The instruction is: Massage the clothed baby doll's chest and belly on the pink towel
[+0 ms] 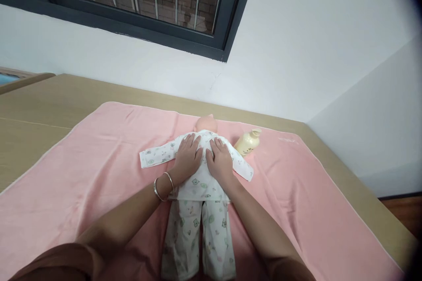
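Both arms reached forward; the left hand (187, 158) and right hand (220, 162) lay flat, palms down, side by side.

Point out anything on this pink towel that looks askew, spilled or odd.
The cream bottle lies tipped on its side on the pink towel, just beside the doll, with no spill visible. The towel is rumpled. Both hands, left hand and right hand, rest flat on the doll's back.

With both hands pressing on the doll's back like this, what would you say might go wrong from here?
1. The bottle lies on its side right beside the doll's sleeve; a sweep of the right hand could roll it away or make it leak.
2. The pink towel is already wrinkled; pressure from the left hand might bunch it and shift the doll.
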A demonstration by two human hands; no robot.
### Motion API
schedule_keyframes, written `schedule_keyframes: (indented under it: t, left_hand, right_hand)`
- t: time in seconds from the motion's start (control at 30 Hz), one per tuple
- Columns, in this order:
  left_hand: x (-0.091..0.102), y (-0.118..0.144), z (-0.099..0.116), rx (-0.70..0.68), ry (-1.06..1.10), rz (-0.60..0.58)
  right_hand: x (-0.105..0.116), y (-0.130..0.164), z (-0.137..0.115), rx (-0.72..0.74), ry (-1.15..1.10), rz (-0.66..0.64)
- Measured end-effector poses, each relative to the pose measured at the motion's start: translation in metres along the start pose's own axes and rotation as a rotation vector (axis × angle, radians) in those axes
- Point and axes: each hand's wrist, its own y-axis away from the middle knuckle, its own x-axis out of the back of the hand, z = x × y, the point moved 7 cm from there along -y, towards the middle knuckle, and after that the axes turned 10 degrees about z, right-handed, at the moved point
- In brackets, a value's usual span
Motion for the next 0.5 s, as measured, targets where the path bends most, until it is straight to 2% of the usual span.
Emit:
schedule_keyframes:
  t: [0.27, 0.5]
  left_hand:
    - [-0.0035, 0.0016, -0.0026, 0.008, 0.02, 0.012]
    - [0.006, 0.0012, 0.0068, -0.032, -0.025, 0.03]
  right_hand:
    - [-0.0075, 0.0033, 0.0058, -0.021, -0.054, 0.014]
    - [-0.0085, 0.0029, 0.006, -0.024, -0.058, 0.02]
